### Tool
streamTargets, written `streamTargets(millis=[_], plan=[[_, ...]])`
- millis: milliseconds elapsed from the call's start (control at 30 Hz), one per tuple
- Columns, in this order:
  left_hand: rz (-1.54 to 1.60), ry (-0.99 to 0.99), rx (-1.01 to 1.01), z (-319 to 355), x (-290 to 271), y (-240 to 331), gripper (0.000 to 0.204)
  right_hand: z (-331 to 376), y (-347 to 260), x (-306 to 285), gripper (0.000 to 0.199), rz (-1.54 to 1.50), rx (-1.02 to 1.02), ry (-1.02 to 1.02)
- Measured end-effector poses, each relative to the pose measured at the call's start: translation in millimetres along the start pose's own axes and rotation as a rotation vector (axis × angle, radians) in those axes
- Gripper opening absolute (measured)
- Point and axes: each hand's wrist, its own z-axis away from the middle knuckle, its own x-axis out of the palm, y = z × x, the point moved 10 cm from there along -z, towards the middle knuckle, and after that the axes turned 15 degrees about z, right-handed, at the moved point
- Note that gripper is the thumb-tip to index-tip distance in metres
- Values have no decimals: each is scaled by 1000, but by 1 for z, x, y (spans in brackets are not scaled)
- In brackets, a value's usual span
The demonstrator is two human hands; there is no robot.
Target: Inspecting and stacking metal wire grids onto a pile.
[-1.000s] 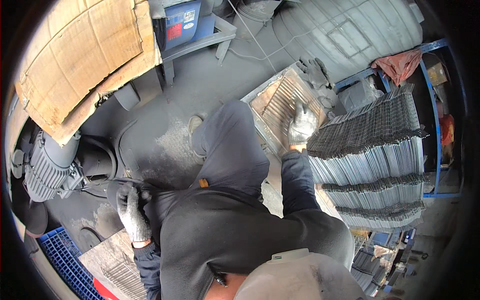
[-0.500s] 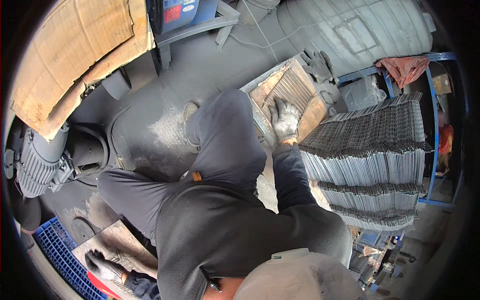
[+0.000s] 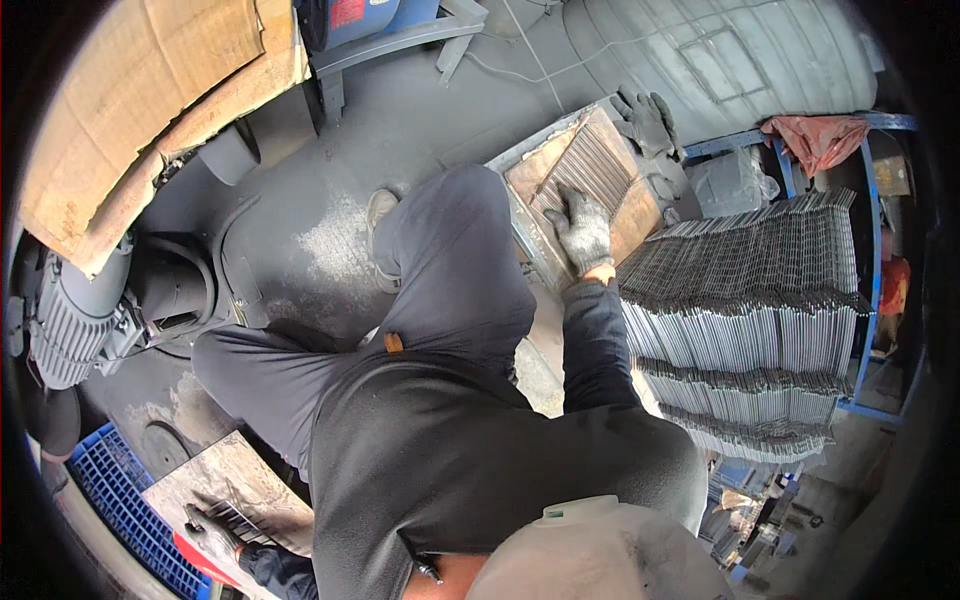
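Grey floor [image 3: 390, 125]. Your right hand [image 3: 582, 232], upper right, touches a wire rack [image 3: 600, 168], likely light, stiff; hold its rim. Left hand [image 3: 212, 536], lower left. Either's fingers clamped: can't tell.

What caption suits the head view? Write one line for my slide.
Gloved right hand on a wire rack, near a large stack of racks; gloved left hand at another rack.

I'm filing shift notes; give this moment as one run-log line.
left hand: at left wire rack | right hand: on right wire rack | nearby: stacked racks, grey glove
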Motion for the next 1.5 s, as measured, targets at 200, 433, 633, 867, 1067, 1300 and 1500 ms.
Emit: streamTargets(millis=[200, 433, 633, 867, 1067, 1300, 1500], plan=[[-26, 122, -29, -19, 0, -43, 75, -15, -8, -3, 56, 24, -1, -110], [-29, 92, -37, -12, -1, -24, 80, 2, 2, -20, 55, -65, -53, 9], [157, -61, -133, -11, 14, -36, 76, 9, 6, -18, 55, -97, -28, 9], [21, 10, -46, -16, 4, -31, 75, 27, -18, -15, 54, -68, -66, -8], [0, 46, -44, -20, -3, -39, 73, 22, -22, -16, 51, -38, -6, -13], [-4, 33, -67, -11, 2, -22, 76, 23, -23, -15, 62, -5, 23, -51], [-37, 51, -52, 0, -6, -2, 71, 23, -12, -15, 63, -7, 111, -144]])
